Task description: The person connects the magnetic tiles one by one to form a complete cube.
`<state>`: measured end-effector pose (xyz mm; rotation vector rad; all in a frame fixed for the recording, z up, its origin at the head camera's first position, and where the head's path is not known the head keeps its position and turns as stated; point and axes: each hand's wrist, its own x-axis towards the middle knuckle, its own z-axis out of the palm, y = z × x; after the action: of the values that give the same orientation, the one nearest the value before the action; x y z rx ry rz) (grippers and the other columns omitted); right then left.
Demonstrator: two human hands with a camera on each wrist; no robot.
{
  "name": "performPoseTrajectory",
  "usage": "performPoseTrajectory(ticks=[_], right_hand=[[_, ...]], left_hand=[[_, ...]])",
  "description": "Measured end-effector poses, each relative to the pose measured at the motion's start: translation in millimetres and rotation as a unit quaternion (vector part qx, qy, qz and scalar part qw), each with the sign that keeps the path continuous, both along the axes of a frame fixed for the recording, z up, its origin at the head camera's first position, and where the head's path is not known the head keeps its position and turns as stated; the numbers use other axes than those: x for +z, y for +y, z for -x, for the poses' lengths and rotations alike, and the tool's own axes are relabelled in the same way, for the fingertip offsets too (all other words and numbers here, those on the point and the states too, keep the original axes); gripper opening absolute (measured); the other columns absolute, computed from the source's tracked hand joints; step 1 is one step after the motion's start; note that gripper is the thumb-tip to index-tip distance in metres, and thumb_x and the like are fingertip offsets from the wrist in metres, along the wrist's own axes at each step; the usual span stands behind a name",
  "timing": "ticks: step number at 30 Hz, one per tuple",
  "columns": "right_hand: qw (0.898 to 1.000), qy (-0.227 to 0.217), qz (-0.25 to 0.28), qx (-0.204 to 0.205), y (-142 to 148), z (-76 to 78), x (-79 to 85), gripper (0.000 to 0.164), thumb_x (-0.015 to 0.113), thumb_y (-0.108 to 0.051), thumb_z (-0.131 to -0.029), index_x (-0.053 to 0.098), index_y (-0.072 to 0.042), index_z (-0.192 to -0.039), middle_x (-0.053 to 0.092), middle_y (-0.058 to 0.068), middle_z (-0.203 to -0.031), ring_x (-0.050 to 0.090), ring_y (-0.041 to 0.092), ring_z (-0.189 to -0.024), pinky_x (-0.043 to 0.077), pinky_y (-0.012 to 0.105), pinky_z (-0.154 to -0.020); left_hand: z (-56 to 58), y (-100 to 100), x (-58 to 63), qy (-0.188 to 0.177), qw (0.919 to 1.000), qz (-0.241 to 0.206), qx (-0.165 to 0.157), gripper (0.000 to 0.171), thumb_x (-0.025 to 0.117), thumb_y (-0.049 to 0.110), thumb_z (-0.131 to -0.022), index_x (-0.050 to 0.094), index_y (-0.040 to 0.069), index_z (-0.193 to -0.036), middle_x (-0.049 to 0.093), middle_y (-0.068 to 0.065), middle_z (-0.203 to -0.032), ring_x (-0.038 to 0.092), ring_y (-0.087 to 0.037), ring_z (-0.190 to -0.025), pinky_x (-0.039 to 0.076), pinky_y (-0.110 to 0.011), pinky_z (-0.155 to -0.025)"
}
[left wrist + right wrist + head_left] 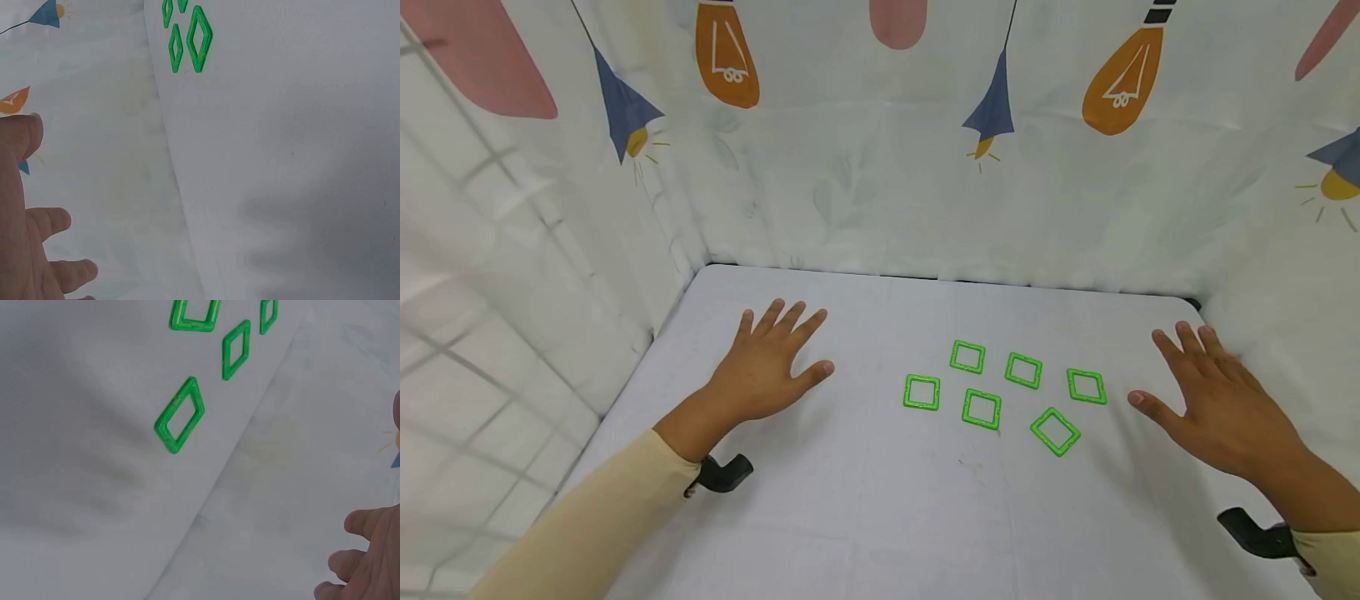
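Note:
Several green square frames lie flat on the white table in two loose rows, right of its middle. The front row has a left square point(921, 392), a middle square point(982, 409) and a right square point(1056, 432) turned like a diamond. Behind them are a back left square point(967, 357), a back middle square point(1024, 371) and a back right square point(1086, 387). My left hand point(767, 367) hovers over the table's left part, fingers spread, holding nothing. Over the right part, my right hand point(1225, 408) is likewise spread and bare, its thumb nearest the back right square.
White cloth covers the table point(850, 500). A curtain point(865, 192) printed with lamps and bulbs hangs behind its far edge and along the sides. Each wrist carries a black camera mount, one at the left wrist point(724, 473) and one at the right wrist point(1255, 533).

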<state>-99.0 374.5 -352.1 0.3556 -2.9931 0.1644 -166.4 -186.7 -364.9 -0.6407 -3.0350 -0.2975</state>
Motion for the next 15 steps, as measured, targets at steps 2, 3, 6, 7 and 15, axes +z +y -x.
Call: performPoseTrajectory(ticks=[2,3,6,7,15], right_hand=[[1.0,0.0,0.001,-0.001,-0.4,-0.1,0.4,0.092,0.057,-0.054,-0.101,0.01,-0.006,-0.164,0.001,0.027,-0.167,-0.016,0.037,-0.153,-0.01,0.053,-0.119],[1.0,0.0,0.001,-0.001,-0.6,-0.1,0.5,0.093,0.057,-0.054,-0.101,0.01,-0.006,-0.164,0.001,0.027,-0.167,-0.016,0.037,-0.153,-0.01,0.053,-0.119],[1.0,-0.001,0.001,-0.004,-1.2,0.5,0.2,0.093,0.057,-0.054,-0.101,0.009,-0.006,-0.164,0.0,0.026,-0.167,-0.016,0.038,-0.152,-0.01,0.054,-0.119],[1.0,0.0,0.001,-0.004,-1.4,0.9,0.0,0.093,0.057,-0.054,-0.101,0.009,-0.006,-0.164,0.0,0.026,-0.167,-0.016,0.038,-0.152,-0.01,0.054,-0.119],[1.0,0.006,0.017,0.023,-4.1,5.2,-5.1,0.091,0.06,-0.05,-0.101,0.016,0.0,-0.162,0.011,0.034,-0.164,-0.007,0.046,-0.152,-0.005,0.057,-0.119]], left_hand=[[-0.3,0.1,-0.6,0.001,1.0,-0.002,0.0,0.084,0.039,0.073,-0.099,0.027,0.022,-0.164,0.024,-0.018,-0.166,0.008,-0.043,-0.154,0.0,-0.069,-0.115],[-0.4,0.3,-0.8,0.002,1.0,-0.004,-0.001,0.084,0.039,0.073,-0.099,0.027,0.022,-0.164,0.025,-0.018,-0.166,0.009,-0.043,-0.154,0.001,-0.07,-0.115],[-0.8,1.5,-2.7,0.005,0.9999,-0.012,-0.005,0.084,0.042,0.072,-0.098,0.029,0.021,-0.163,0.028,-0.019,-0.165,0.011,-0.044,-0.153,0.003,-0.069,-0.115],[-0.9,2.0,-3.5,0.005,0.9999,-0.014,-0.007,0.084,0.042,0.073,-0.098,0.03,0.021,-0.163,0.029,-0.019,-0.164,0.012,-0.044,-0.153,0.004,-0.069,-0.115],[-2.7,10.0,-10.5,-0.003,0.999,-0.027,-0.037,0.084,0.043,0.074,-0.097,0.037,0.02,-0.16,0.036,-0.017,-0.161,0.022,-0.044,-0.15,0.013,-0.066,-0.117]])
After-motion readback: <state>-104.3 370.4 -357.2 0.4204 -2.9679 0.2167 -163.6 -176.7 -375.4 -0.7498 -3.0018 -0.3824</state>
